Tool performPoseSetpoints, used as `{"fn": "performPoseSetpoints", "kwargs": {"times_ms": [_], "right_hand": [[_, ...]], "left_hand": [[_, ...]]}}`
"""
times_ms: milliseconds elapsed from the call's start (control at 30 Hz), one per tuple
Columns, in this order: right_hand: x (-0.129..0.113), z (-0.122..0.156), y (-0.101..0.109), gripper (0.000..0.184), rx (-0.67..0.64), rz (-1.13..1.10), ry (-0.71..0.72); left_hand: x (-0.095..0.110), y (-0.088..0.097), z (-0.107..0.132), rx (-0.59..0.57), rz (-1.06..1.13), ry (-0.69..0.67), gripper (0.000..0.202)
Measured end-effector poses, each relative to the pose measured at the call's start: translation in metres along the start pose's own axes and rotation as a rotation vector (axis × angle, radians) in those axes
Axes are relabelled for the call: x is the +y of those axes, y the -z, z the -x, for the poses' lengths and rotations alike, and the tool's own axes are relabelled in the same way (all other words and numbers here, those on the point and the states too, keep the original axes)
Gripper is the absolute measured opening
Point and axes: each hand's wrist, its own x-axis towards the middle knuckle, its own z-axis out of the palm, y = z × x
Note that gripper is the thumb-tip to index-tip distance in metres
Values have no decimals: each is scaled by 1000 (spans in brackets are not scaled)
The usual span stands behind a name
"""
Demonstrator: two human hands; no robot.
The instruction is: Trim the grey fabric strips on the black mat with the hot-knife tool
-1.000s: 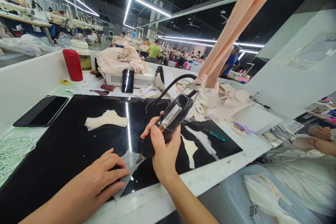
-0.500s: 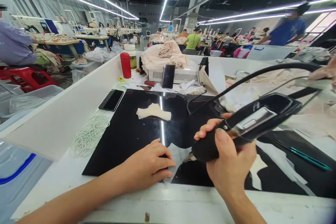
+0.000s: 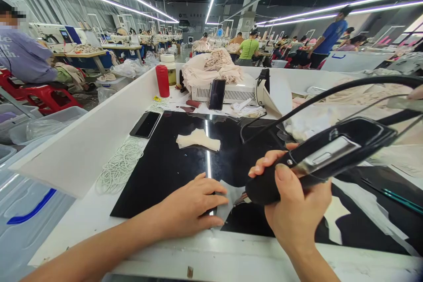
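My right hand (image 3: 297, 202) is wrapped round a black corded hand cutter (image 3: 330, 154) with a silver latch plate. Its narrow metal tip (image 3: 240, 199) points down and left, at the edge of a thin, see-through white piece of fabric (image 3: 231, 191). My left hand (image 3: 193, 205) lies flat with fingers apart, its fingertips on or beside that piece. Under both is a glossy black board (image 3: 158, 180). Farther back on the board lies a cream fabric piece (image 3: 198, 140). Right of my right wrist are another cream cut piece (image 3: 335, 216) and white strips (image 3: 370, 207).
A phone (image 3: 145, 124) and a heap of pale cord loops (image 3: 120, 165) lie on the left. A red bottle (image 3: 162, 80), a propped phone (image 3: 217, 94) and piled fabric (image 3: 214, 68) stand behind. The thick black cable (image 3: 317, 90) arches across the right. A teal tool (image 3: 401, 198) lies far right.
The whole view has shifted slightly, so the table things appear a little farther right. My hands and the cutter keep nearly the same pose. A person in blue at the back has moved.
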Motion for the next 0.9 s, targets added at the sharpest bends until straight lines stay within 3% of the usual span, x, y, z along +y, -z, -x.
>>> {"fn": "performPoseSetpoints", "kwargs": {"times_ms": [333,667,900], "right_hand": [[-6,2,-4,36,26,-27,-43],[-10,16,-6,35,-45,-88,-102],[-17,20,-8,37,-62,-114,-107]], "left_hand": [[-2,4,1,-32,36,14,50],[-3,3,0,-43,54,29,50],[-2,12,-1,-95,90,4,58]]}}
